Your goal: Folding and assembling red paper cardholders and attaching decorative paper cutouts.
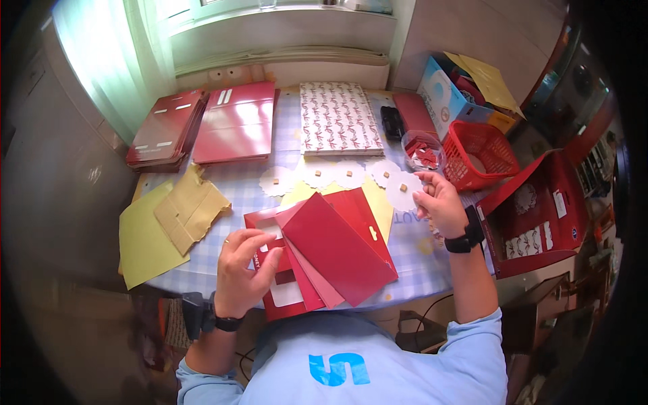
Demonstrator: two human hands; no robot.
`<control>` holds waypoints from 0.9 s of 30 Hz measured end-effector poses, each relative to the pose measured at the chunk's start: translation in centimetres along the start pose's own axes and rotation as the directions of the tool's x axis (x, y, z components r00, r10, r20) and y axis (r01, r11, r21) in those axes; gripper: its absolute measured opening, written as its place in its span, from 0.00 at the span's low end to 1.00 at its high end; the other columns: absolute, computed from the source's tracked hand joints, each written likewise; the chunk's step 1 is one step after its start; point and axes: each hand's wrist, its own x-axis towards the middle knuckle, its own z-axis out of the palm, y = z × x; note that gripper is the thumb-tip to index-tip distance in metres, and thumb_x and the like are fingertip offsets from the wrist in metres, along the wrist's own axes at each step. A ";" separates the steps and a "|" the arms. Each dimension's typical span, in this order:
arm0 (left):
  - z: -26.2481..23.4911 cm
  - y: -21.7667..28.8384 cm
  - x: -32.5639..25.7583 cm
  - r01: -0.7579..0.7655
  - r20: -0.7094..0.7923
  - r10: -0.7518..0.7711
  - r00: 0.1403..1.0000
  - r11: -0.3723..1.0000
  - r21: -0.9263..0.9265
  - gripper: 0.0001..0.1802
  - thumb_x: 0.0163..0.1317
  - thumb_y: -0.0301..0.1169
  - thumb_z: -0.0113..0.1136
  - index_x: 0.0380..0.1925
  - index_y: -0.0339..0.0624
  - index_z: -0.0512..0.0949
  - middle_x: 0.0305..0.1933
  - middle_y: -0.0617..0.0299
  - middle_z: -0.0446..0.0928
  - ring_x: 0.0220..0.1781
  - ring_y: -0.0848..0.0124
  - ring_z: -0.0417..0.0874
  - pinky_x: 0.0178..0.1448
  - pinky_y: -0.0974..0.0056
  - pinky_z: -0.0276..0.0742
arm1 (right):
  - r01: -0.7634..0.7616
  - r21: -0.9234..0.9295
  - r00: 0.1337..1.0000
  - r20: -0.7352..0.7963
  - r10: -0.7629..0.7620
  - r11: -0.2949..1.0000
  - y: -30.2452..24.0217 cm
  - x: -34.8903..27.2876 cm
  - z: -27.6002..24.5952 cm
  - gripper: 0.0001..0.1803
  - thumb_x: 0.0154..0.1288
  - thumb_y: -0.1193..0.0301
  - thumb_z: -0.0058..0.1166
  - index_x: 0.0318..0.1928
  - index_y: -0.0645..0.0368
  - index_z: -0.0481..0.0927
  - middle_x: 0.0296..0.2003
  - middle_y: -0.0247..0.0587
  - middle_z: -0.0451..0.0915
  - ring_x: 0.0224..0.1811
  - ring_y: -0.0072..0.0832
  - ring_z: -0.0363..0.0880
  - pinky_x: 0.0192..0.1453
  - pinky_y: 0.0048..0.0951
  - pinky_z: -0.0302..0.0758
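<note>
My right hand [440, 209] is bent at the edge of a white scalloped paper doily [398, 197] with a small brown square on it, thumb and fingers at its rim. More such doilies [317, 174] lie in an overlapping row to its left. In front of me, a fan of red and pink card sheets [341, 250] rests on a red printed folder [287, 309] with white panels. Over the left edge of that fan is my left hand [246, 270], its fingers bent, thumb apart, and nothing visible between them. Yellow paper [379, 202] shows beneath the cards.
At the back stand glossy red folder stacks [236, 121] and a patterned white-and-red stack [341, 118]. To the right are a clear tub [424, 152] of red pieces, a red basket [472, 158], a blue box [449, 94] and an open red box [533, 216]. Torn cardboard [192, 209] lies left.
</note>
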 end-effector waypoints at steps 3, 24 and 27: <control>-0.2 0.8 -0.7 0.007 0.029 -0.008 1.000 0.999 0.053 0.12 0.51 0.30 0.69 0.35 0.37 0.81 0.33 0.54 0.79 0.35 0.61 0.79 0.39 0.63 0.74 | -0.020 -0.146 0.997 -0.079 0.008 0.989 0.8 -0.8 0.2 0.23 0.61 0.78 0.54 0.56 0.67 0.67 0.27 0.33 0.74 0.20 0.18 0.73 0.23 0.20 0.72; 3.9 2.0 0.3 0.273 0.134 -0.252 0.958 0.946 -0.175 0.17 0.56 0.36 0.67 0.38 0.36 0.76 0.36 0.54 0.79 0.37 0.66 0.82 0.43 0.62 0.76 | 0.417 -0.721 0.908 0.365 -0.208 0.553 -0.2 -6.7 9.9 0.42 0.60 0.55 0.60 0.63 0.73 0.60 0.49 0.59 0.70 0.48 0.49 0.75 0.51 0.39 0.75; 4.3 2.7 0.0 0.420 0.350 -0.233 0.908 0.479 -0.771 0.13 0.65 0.21 0.54 0.48 0.37 0.66 0.47 0.56 0.78 0.48 0.73 0.79 0.52 0.69 0.75 | 0.464 -0.611 0.884 0.368 -0.289 0.642 -1.1 -6.5 8.6 0.43 0.57 0.57 0.64 0.64 0.71 0.60 0.52 0.57 0.70 0.50 0.45 0.76 0.55 0.36 0.74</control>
